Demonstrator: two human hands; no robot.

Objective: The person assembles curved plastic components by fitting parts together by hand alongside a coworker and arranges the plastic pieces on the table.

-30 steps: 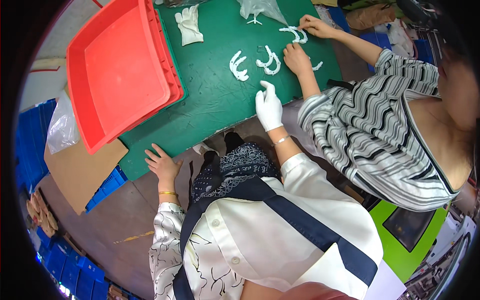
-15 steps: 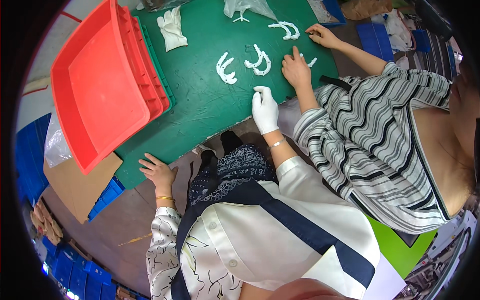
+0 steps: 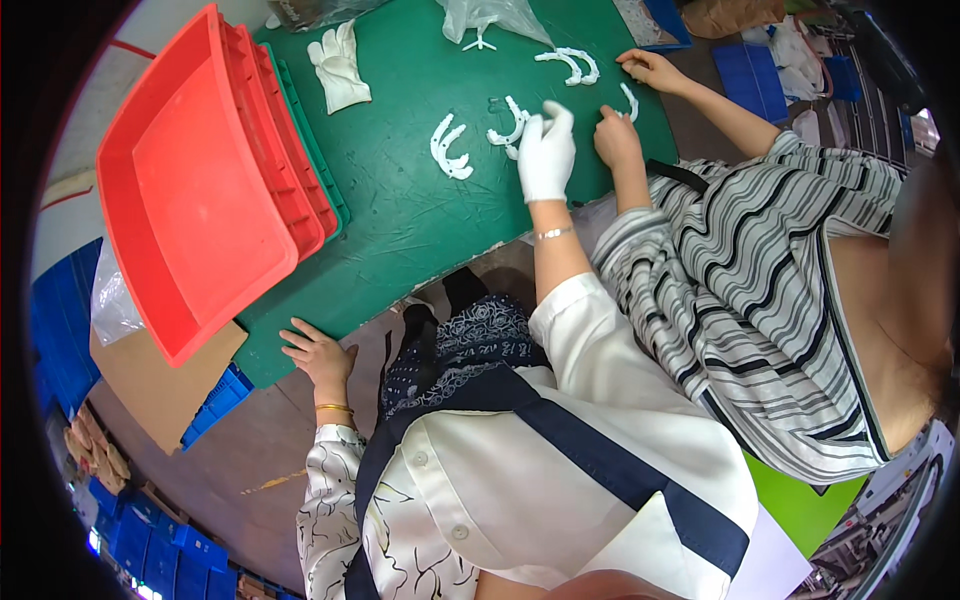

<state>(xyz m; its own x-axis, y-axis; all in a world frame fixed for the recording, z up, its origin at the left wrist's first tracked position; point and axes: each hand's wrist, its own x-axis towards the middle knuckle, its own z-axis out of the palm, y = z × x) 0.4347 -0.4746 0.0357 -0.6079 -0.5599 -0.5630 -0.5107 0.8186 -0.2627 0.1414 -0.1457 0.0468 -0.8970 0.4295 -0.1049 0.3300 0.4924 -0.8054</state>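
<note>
My left hand (image 3: pixel 320 356) is bare and lies with spread fingers on the near edge of the green table (image 3: pixel 420 235), holding nothing. My right hand (image 3: pixel 547 155), in a white glove, is over the table with its fingers curled; whatever they hold, if anything, is hidden. It partly covers a white curved plastic piece (image 3: pixel 514 112) just left of its fingers. Left of that lies another white curved piece (image 3: pixel 441 146), apart from both hands. Farther back rests a white double-curved piece (image 3: pixel 580 66).
Stacked red trays (image 3: pixel 190 190) fill the table's left side. A white glove (image 3: pixel 340 70) lies beyond them, and a clear plastic bag (image 3: pixel 495 18) at the back. To my right, a person's hand (image 3: pixel 618 138) is at another white curved piece (image 3: pixel 630 101); their other hand (image 3: pixel 655 73) is farther back.
My right hand has moved forward from the table's near edge to over the white curved piece. The other person's near hand has shifted right and closed in. My left hand stays at the edge.
</note>
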